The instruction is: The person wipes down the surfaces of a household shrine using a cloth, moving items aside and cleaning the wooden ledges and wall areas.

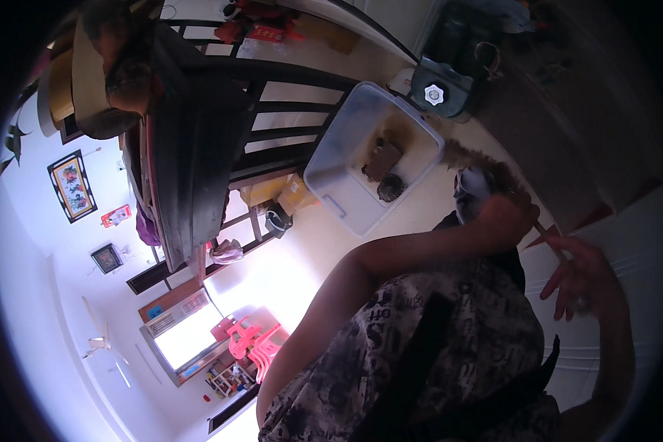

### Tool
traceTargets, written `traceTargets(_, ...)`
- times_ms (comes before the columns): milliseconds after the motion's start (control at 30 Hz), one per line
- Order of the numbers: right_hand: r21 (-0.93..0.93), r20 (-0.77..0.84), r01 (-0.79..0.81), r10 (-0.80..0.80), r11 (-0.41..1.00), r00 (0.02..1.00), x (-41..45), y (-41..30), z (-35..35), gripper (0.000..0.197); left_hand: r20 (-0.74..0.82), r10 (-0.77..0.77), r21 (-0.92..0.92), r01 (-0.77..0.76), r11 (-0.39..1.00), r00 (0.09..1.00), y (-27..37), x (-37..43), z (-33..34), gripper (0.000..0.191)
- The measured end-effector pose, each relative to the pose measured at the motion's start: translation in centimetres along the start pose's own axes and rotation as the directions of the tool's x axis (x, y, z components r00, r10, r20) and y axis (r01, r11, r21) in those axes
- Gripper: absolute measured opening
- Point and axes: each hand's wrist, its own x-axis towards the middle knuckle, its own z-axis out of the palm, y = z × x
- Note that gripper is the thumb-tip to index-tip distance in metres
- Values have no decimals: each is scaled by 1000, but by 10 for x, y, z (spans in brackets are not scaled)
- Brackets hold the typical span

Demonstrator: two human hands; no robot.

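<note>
My left hand [505, 221] is closed around one end of a thin stick [542, 231], low in front of my body. The stick runs towards my right hand [583, 279], whose fingers are spread; whether they grip it is unclear. Beyond my left hand lie a brown furry or feathery thing [458, 153] and a grey-white thing [474, 183], both blurred. A clear plastic tub [331, 205] stands past my left forearm, holding a reddish-brown block [383, 160], a dark round ridged thing [390, 188] and brownish stains.
A dark wooden slatted bench [293, 105] stands beside the tub. A dark green container with a white knob [433, 95] is above it. Cardboard boxes [295, 193], a small black bin [278, 220] and stacked red plastic chairs [262, 348] stand farther off. A person's bare limb [130, 88] shows at upper left.
</note>
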Motion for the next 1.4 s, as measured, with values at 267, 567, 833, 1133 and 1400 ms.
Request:
traceTargets(267,-583,-469,-484,217,653,856,-73,71,-87,54,68,-76,-198,88,976,995,11,-13,-24,23)
traceTargets(567,-405,-367,-267,112,874,923,-108,129,-139,32,-653,-189,115,343,932,733,-103,-159,-165,21)
traceTargets(833,139,-102,142,-128,980,986,48,120,-29,30,-842,32,501,759,415,538,-151,-293,-268,14)
traceTargets(1133,162,123,683,-702,712,702,268,-5,157,37,-638,132,767,641,26,758,-219,-362,-330,15)
traceTargets(1400,-189,114,768,-763,613,637,451,-165,211,27,-459,133,888,459,33,879,-247,-362,-330,12)
